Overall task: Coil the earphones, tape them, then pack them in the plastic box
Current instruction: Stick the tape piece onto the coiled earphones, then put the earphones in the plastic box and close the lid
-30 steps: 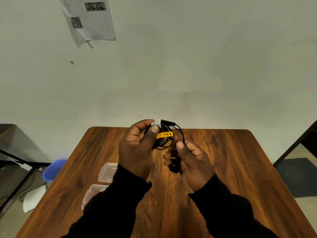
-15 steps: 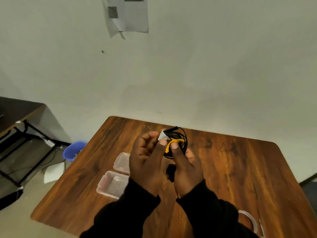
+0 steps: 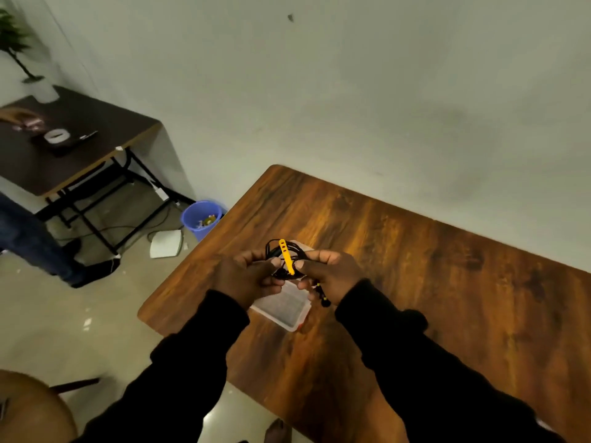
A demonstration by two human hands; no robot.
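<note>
1. The left hand point(image 3: 248, 278) and the right hand point(image 3: 332, 274) meet above the desk point(image 3: 415, 266), near its left edge, both in black sleeves.
2. Between them sits the coil of black earphones point(image 3: 281, 262), held up off the desk.
3. A yellow strap point(image 3: 287, 256) with small holes crosses the coil, its upper end sticking up past the loops.
4. The left grip is pressed together on the coil's left side, thumb on top.
5. The right grip pinches the coil's right side beside the strap's lower end.
6. An earbud point(image 3: 325, 302) dangles from under the right hand on a short run of cable.
7. The clear plastic box point(image 3: 283, 310) lies open on the desk directly below the hands, partly hidden by them.
8. A blue bin point(image 3: 201, 219) stands on the floor beyond the desk's far left corner.
</note>
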